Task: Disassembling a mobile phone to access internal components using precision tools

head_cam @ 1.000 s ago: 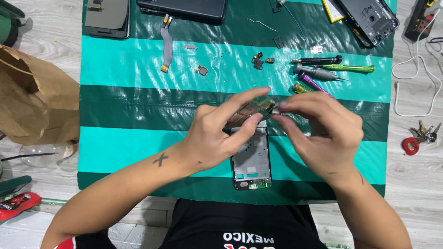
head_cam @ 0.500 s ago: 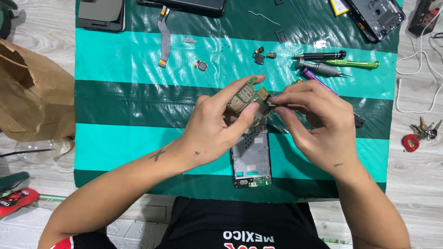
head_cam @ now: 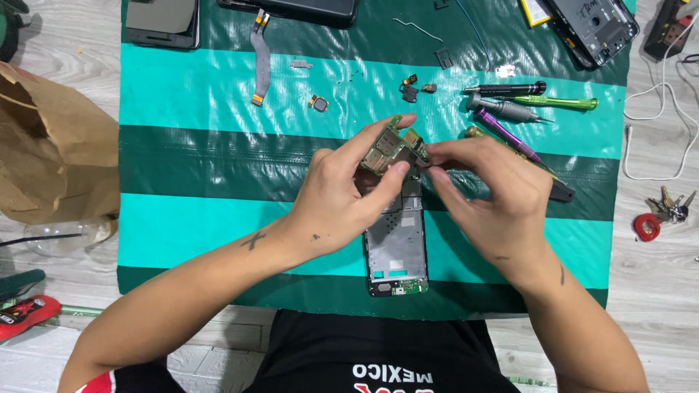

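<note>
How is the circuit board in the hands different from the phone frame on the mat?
The circuit board is held up, pinched between the left hand and the right hand; the phone frame lies flat on the striped mat. The board is smaller, green-gold; the frame is longer, grey metal.

Brown paper bag (head_cam: 51, 145) left edge; dark phone screen (head_cam: 162, 20) top-left (unlit).
</note>
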